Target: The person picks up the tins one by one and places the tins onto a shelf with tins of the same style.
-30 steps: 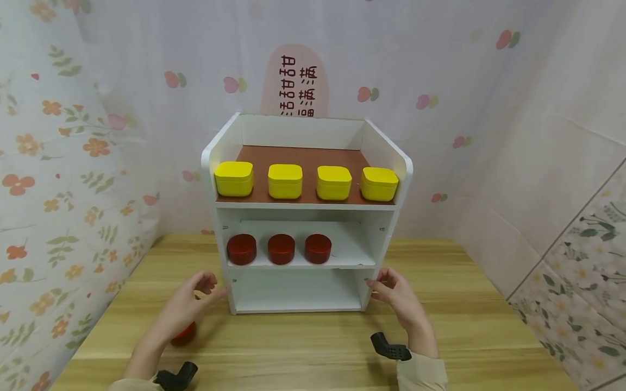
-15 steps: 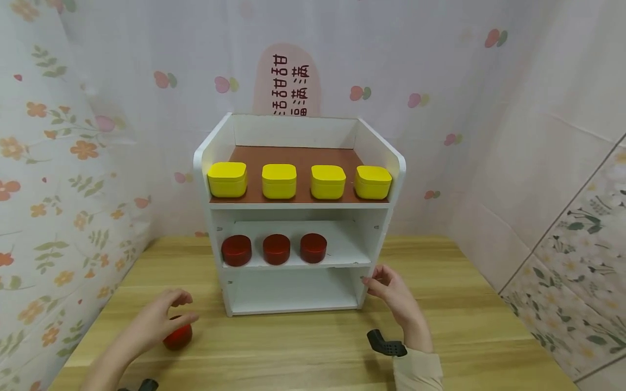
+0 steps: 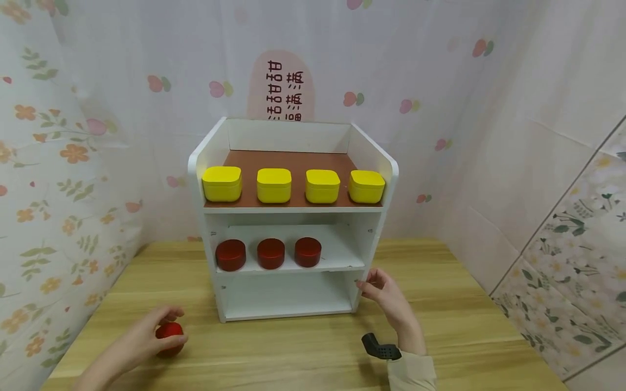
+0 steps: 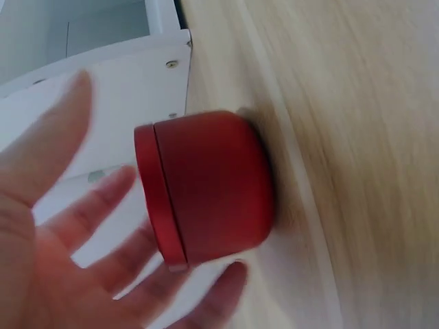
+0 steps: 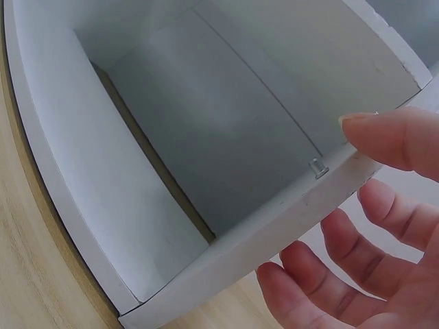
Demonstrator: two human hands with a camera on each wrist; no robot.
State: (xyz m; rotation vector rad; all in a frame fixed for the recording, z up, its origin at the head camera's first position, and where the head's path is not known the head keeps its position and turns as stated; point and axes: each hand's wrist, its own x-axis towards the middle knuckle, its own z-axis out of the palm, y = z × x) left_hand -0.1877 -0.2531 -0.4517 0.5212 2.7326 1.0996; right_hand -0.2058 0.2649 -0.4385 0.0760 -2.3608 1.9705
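Observation:
A round red lidded tin (image 3: 169, 330) stands upright on the table left of a small white shelf (image 3: 288, 210). My left hand (image 3: 142, 334) is beside this tin, its thumb and fingers spread around it. In the left wrist view the tin (image 4: 216, 188) shows a lid seam, and the thumb stands well apart from it. My right hand (image 3: 391, 304) holds the shelf's right side panel low down. In the right wrist view the thumb lies over the inner side of the panel edge (image 5: 274, 216), with the other fingers along the outside.
Several yellow square boxes (image 3: 274, 186) line the shelf's brown top. On the middle level sit three red round tins (image 3: 271, 254), left to centre. The bottom level (image 3: 288, 296) has a white back. A wooden table (image 3: 274, 358) carries everything, with patterned curtains (image 3: 440, 81) behind.
My left hand has left the shelf's left side and moved left and down to the red tin on the table. The right hand stays at the right panel. The head view has shifted slightly.

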